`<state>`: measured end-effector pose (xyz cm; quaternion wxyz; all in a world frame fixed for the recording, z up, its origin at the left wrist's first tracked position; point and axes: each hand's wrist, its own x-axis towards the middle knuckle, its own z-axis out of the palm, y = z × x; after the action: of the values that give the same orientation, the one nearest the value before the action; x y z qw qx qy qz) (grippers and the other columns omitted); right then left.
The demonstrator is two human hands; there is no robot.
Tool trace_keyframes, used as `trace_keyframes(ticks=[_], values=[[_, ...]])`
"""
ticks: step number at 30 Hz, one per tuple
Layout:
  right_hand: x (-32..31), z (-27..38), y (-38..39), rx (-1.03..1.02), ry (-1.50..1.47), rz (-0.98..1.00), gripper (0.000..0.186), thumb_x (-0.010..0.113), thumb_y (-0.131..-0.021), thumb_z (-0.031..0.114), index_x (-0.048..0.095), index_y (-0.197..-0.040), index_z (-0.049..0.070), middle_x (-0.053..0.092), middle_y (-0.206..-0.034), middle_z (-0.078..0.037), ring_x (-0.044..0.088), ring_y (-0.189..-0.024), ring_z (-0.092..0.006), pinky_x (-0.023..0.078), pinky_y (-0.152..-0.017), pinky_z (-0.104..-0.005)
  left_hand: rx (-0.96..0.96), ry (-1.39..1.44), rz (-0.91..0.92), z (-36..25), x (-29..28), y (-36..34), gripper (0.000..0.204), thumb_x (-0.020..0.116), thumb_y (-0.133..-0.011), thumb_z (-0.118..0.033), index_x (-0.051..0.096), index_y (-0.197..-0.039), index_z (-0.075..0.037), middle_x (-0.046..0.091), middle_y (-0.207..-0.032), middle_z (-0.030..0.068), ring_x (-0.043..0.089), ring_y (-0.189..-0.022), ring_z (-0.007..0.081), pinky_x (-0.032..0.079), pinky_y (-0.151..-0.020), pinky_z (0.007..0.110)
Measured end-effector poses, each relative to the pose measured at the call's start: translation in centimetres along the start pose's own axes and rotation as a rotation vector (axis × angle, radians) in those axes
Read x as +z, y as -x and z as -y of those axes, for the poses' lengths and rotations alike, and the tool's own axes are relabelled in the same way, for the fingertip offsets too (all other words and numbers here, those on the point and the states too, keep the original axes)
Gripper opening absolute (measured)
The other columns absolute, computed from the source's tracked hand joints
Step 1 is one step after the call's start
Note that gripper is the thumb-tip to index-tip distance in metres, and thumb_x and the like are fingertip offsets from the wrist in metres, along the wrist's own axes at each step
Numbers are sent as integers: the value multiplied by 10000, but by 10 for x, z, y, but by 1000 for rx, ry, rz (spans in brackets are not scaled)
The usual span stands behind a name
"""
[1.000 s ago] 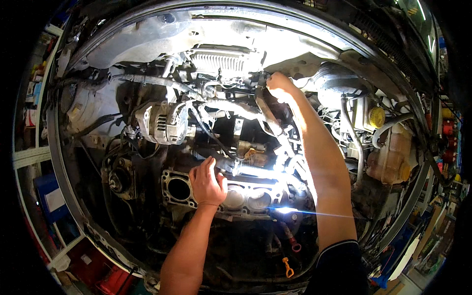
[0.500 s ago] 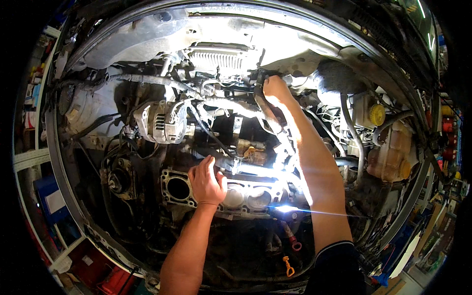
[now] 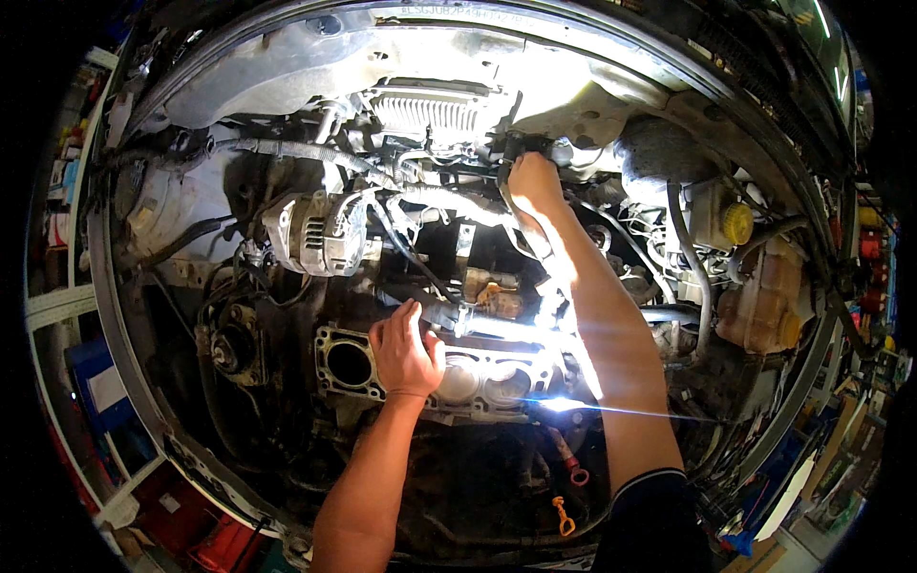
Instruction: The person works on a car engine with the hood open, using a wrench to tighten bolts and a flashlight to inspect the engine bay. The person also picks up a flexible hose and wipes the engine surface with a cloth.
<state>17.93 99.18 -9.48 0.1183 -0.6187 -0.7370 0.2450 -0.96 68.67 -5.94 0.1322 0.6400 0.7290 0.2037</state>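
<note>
My left hand lies palm down on the engine block, its fingers stretched out toward a black hose. It partly covers the row of cylinder bores; one dark bore shows to its left and lighter ones to its right. Far back in the engine bay, my right hand is closed beside a dark strip-like hose or harness. Its fingertips face away, so what they grip is hidden. My right forearm crosses above the block's right end, where a bright lamp glares.
An alternator sits back left of the block. Wiring harnesses run along the rear. At right are a yellow-capped reservoir and a brownish coolant tank. An orange dipstick handle and a red ring handle stand in front.
My right hand has shifted slightly, staying closed at the same place by the dark strip. My left hand keeps its spot on the block. The whole view has moved a little.
</note>
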Motion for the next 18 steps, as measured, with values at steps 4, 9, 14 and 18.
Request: trace_keyframes(ticks=[4, 9, 14, 18], values=[[-8, 9, -1, 7, 10, 80, 404, 473, -1032, 220, 699, -925, -98, 691, -979, -371, 688, -958, -520, 560, -879, -536, -2, -8, -9, 3, 1, 0, 495, 611, -861, -146, 573, -1339, -22, 623, -1366, 150, 578, -1252, 337, 342, -1112, 507], [-9, -21, -26, -280, 363, 242, 268, 561, -905, 144, 763, -862, -28, 738, -956, -259, 720, -944, -436, 588, -828, -475, 6, 5, -6, 1, 2, 1, 513, 611, -863, -142, 559, -1360, -24, 623, -1365, 156, 573, -1257, 350, 335, -1124, 516], [-2, -30, -48, -256, 397, 422, 257, 554, -893, 95, 757, -890, -62, 736, -953, -274, 739, -896, -413, 598, -792, -453, 4, -9, -6, 2, 2, 2, 514, 611, -868, -145, 558, -1366, -28, 621, -1373, 154, 570, -1266, 345, 325, -1137, 517], [-8, -34, -55, -336, 405, 551, 278, 529, -915, 74, 740, -935, -107, 727, -961, -302, 735, -871, -434, 596, -779, -460, -11, -30, 9, 3, 3, 5, 497, 606, -880, -147, 562, -1359, -26, 617, -1380, 151, 569, -1268, 339, 322, -1138, 512]])
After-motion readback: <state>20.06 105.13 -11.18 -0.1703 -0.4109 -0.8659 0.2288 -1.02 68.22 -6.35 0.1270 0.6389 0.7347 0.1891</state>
